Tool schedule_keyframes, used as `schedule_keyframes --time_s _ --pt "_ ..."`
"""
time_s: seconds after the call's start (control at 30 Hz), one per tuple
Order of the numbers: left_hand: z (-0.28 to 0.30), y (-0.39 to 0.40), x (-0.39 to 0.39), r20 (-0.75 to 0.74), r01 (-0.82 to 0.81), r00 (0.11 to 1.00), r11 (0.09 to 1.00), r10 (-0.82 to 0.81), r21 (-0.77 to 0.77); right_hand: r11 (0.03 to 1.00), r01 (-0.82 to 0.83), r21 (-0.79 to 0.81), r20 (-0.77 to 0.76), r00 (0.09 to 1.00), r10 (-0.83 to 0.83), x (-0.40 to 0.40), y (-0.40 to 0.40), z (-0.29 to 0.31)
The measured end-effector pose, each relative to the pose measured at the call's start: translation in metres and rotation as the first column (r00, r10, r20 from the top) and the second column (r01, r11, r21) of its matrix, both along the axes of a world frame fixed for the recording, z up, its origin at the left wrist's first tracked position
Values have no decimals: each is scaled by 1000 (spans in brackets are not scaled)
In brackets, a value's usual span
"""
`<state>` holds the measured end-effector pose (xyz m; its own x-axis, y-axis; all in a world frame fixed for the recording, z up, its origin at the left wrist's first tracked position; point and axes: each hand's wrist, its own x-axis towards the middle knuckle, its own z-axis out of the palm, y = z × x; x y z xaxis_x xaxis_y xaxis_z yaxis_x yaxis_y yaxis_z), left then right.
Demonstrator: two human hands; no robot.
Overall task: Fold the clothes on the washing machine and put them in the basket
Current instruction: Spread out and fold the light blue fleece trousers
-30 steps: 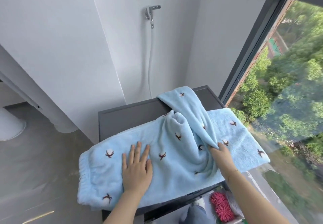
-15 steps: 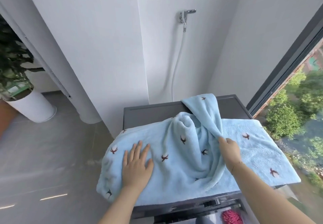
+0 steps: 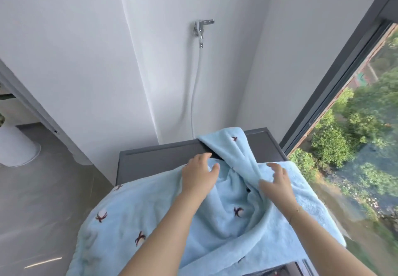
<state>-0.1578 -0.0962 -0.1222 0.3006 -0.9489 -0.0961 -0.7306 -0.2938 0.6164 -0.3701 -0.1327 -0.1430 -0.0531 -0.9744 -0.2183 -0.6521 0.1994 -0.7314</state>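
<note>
A light blue towel [image 3: 150,222] with small dark embroidered motifs lies crumpled across the dark grey washing machine top [image 3: 161,159] and hangs over its front and right edges. A twisted strip of it runs to the back edge of the machine. My left hand [image 3: 199,174] is at the towel's far edge, with its fingers and thumb curled round a bunch of cloth. My right hand [image 3: 277,181] rests on the towel just right of the twisted strip, fingers spread and bent, its thumb against the strip. No basket is in view.
White walls stand behind the machine, with a chrome tap [image 3: 201,28] and white hose [image 3: 193,103] above it. A large window [image 3: 355,136] runs along the right. A white plant pot [image 3: 15,146] stands on the grey floor at the left.
My left hand left the flat front part of the towel and moved up to its far edge. My right hand moved further back beside the strip and loosened its grip on it.
</note>
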Motion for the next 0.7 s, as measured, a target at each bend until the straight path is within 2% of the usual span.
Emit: schedule_keyframes --time_s 0.1,0.13,0.23,0.3,0.37,0.43,0.47,0.53,0.6,0.63,0.7 --pt "-6 -21 1 -20 9 1000 960 -4 278 998 -21 -52 105 994 26 13 -51 17" --pt "-11 -23 4 -4 19 1000 944 -19 330 996 -48 -75 77 996 54 20 -67 21" --pt "-21 -27 11 62 49 995 922 -79 384 974 -211 -81 -108 973 202 56 -102 26" --pt "-24 -29 14 94 75 987 900 -127 429 936 -346 66 -220 910 352 81 -117 18" --pt "-18 -31 17 119 115 973 868 -195 483 878 -406 253 -341 812 474 95 -124 2" --pt "-9 -33 20 130 187 948 840 -290 510 862 -413 294 -443 740 506 96 -128 -8" --pt "-5 -36 24 115 223 940 832 -322 508 884 -396 248 -445 764 467 97 -130 -9" --pt "9 -42 32 -9 321 935 837 -354 442 939 -336 76 -310 887 343 89 -134 -4" --pt "24 -51 39 -227 398 914 856 -338 329 987 -153 -58 23 988 155 72 -135 9" --pt "29 -57 42 -321 437 881 857 -348 273 997 -36 -70 233 971 52 59 -131 20" --pt "37 -67 42 -470 531 783 831 -407 167 977 211 -22 571 805 -161 26 -115 42"
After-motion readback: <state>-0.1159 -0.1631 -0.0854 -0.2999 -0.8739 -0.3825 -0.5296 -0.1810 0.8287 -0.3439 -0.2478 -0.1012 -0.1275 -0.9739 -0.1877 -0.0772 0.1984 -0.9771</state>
